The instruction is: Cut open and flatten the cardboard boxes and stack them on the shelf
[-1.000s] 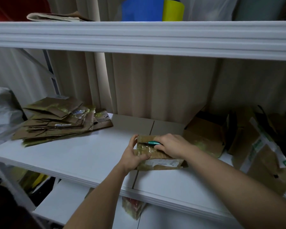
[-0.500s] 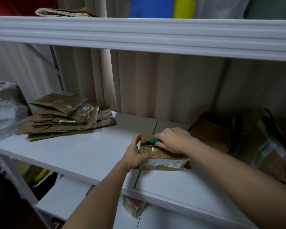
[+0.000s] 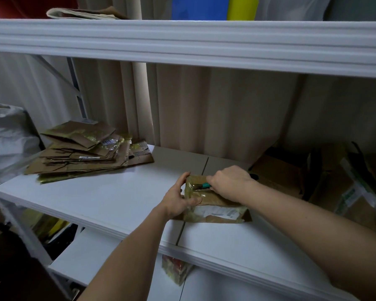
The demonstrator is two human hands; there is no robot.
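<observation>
Both bare forearms reach forward from near edge, converging mid-scene. Left hand (image 3: 178, 200) curled, thumb up, fingers wrapped round left end of small box (image 3: 215, 205). Right hand (image 3: 228, 181) knuckles-up, fist closed round teal-handled cutter (image 3: 202, 186), wrist bent slightly down.

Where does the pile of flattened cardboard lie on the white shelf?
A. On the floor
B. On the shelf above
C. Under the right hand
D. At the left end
D: the pile of flattened cardboard lies at the left end of the white shelf, apart from both hands.
</observation>
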